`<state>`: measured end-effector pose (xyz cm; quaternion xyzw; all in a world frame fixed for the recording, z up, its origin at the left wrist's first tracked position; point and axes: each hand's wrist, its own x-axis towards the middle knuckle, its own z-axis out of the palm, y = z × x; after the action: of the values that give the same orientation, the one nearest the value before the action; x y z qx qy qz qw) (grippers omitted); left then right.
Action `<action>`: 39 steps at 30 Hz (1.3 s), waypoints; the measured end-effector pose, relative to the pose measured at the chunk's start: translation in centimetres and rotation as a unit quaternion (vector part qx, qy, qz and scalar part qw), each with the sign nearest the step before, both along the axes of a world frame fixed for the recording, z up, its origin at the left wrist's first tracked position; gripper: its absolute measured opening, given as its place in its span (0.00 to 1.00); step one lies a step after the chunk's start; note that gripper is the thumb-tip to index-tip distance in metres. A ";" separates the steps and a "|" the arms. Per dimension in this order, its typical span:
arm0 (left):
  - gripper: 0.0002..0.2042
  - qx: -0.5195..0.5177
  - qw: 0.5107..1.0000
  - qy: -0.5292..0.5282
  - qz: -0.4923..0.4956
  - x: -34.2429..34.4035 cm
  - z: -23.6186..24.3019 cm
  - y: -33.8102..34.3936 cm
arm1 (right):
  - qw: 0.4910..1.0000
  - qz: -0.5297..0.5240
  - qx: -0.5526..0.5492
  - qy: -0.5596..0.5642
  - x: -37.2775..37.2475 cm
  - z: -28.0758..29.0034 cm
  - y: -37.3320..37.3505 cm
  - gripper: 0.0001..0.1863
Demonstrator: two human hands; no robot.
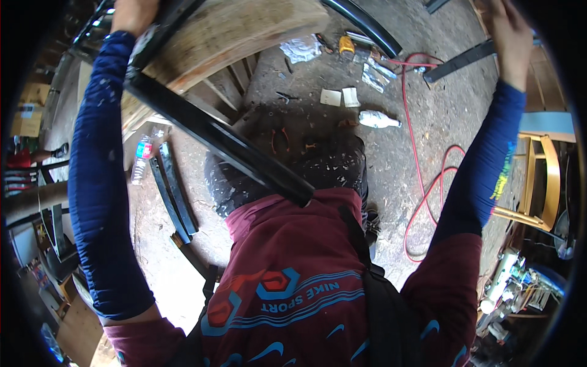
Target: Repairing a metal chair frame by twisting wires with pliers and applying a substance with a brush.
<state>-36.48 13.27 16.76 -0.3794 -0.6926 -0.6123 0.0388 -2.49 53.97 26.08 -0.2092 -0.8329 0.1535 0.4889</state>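
Observation:
My left hand [136,17] is at the top left, cut off by the picture's edge, so its fingers are hidden. Close by it, a black metal tube [214,131] joins a black frame and slants down to end over my lap. At the top right, my right hand [512,38] is blurred and partly out of the picture; whether its fingers grip anything cannot be made out. A black flat bar [460,61] passes beside that hand. Between the hands, a curved black tube [365,25] comes in from the top edge.
A wooden board [244,30] lies under the frame. On the concrete floor are a red hose [405,104], a plastic bottle [378,119], pliers [280,140], a yellow container [346,45] and black metal strips [174,189]. A wooden chair [550,183] stands at right.

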 end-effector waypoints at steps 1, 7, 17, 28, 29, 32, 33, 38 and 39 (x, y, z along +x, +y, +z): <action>0.11 -0.144 0.960 0.165 0.177 -2.1 -0.4 -0.2 | 0.995 -0.018 0.096 0.009 2.0 -3.5 6.8 0.20; 0.20 -0.074 0.997 -0.029 0.002 0.1 0.0 1.5 | 0.902 0.070 -0.019 -0.426 7.3 -34.5 11.8 0.08; 0.11 -0.195 0.959 0.132 0.160 0.9 0.0 -0.6 | 0.767 0.080 -0.289 -0.567 -6.2 -50.9 -24.3 0.42; 0.11 -0.130 0.982 0.067 0.121 1.2 -1.9 -1.3 | 0.386 0.295 -0.827 -0.282 1.1 -46.9 -21.7 0.14; 0.10 -0.125 0.979 0.058 0.153 1.2 -1.9 -1.7 | 0.379 0.343 -0.822 -0.251 1.5 -40.7 -21.3 0.18; 0.10 -0.153 0.962 0.099 0.202 3.3 0.4 1.1 | 0.458 0.462 -0.708 -0.273 3.3 -25.0 -18.5 0.29; 0.09 -0.162 0.958 0.108 0.210 3.4 0.9 1.3 | 0.560 0.500 -0.585 -0.309 2.5 -20.8 -18.3 0.30; 0.09 -0.186 0.950 0.100 0.228 3.5 1.2 1.1 | 0.766 0.440 -0.104 -0.456 -6.8 -5.2 -17.1 0.27; 0.09 -0.198 0.947 0.101 0.233 3.7 1.4 1.0 | 0.762 0.448 -0.150 -0.444 -8.7 -2.2 -17.5 0.26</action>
<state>-32.78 14.26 18.15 -0.2673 -0.8613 -0.3955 0.1741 -11.20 36.43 23.84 0.0725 -0.9218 0.3681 -0.0973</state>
